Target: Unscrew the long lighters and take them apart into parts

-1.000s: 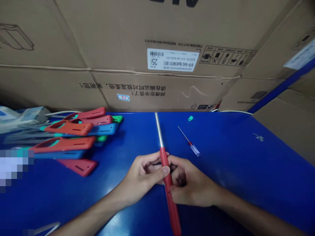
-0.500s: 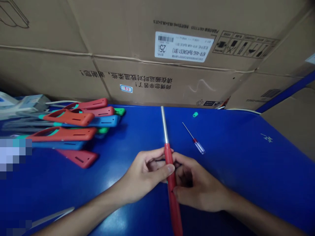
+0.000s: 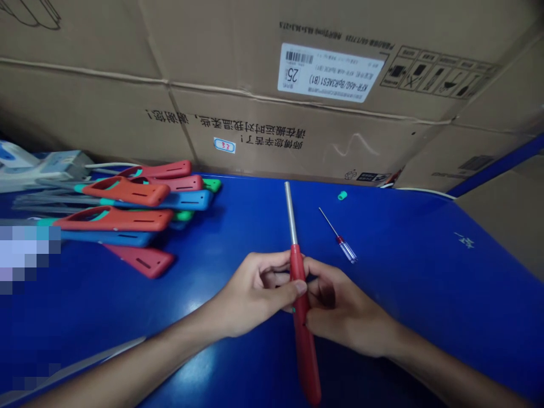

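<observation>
A red long-necked lighter (image 3: pixel 306 357) with a bare metal tube is held between my two hands, edge-on to me, its tube pointing away toward the box. My left hand (image 3: pixel 263 294) grips the upper handle, thumb laid across it. From the other side my right hand (image 3: pixel 340 306) is closed on the handle, its thumb pressed lower down; its other fingers are partly hidden. Beyond my right hand lies a small screwdriver (image 3: pixel 346 248) with a clear handle and red collar. A small green cap (image 3: pixel 342 195) rests farther back.
At the left several red, orange, blue and green lighters (image 3: pixel 127 218) lie in a pile. Behind them is a grey-white device (image 3: pixel 55 170). A large cardboard box (image 3: pixel 238 102) walls off the back of the blue tabletop (image 3: pixel 229 226). A pale strip (image 3: pixel 85 362) lies near my left forearm.
The whole view has shifted slightly, so things appear a little to the right and higher. Both hands keep their hold on the red lighter.
</observation>
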Motion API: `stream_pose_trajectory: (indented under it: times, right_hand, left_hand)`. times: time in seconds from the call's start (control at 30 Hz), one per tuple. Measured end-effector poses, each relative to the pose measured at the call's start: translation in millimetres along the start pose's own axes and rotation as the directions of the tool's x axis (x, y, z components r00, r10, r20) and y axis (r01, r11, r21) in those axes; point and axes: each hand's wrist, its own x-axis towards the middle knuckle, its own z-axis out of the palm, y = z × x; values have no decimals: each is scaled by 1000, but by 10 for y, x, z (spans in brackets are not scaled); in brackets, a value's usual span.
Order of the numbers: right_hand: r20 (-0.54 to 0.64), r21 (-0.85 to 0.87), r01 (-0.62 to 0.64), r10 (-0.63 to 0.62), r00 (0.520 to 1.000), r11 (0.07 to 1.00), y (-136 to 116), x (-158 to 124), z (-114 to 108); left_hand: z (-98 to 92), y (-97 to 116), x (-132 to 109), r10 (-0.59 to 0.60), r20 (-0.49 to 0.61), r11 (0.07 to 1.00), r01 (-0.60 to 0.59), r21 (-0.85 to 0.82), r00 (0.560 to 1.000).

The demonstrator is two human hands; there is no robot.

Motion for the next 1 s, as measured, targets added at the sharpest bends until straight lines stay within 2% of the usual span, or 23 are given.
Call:
stream_pose_trajectory:
  times: [0.1,0.2,0.27,0.37,0.43,0.6,0.8,0.9,1.0]
  right_hand:
    - [1,-1,9,-9,1000,1000,30,14,0]
    - [-120,-17,71,-72,990,997,81,29,-22]
    - [-156,-21,79,-81,984,997,102,30,-57]
    - [-68,33,40,-38,997,999,107,17,-123]
    - [-64,69,56,-52,997,996,110,6,-152]
    - [-135,82,116,-104,985,990,110,-10,-168]
    - [-333,-29,217,-214,918,976,-25,-59,-183]
    - [-303,10,208,-195,933,978,-62,-82,-167]
    - [-273,10,197,-187,944,980,-62,-95,-151]
  left_hand:
    - [2,-2,-7,-2,-4,1000,3,18,1000]
    - [14,-4,-34,5,-8,997,-5,80,1000]
    - [29,-2,-64,0,3,996,0,90,1000]
    - [54,-1,-99,-13,69,999,11,32,998]
    - [69,-2,-105,6,89,999,-9,36,996]
    - [109,24,-115,76,-35,962,-64,266,997]
    - [194,42,-235,8,-35,875,10,485,999]
    - [227,8,-302,69,-50,842,-31,539,996]
    - [249,-3,-335,166,-135,806,-56,589,977]
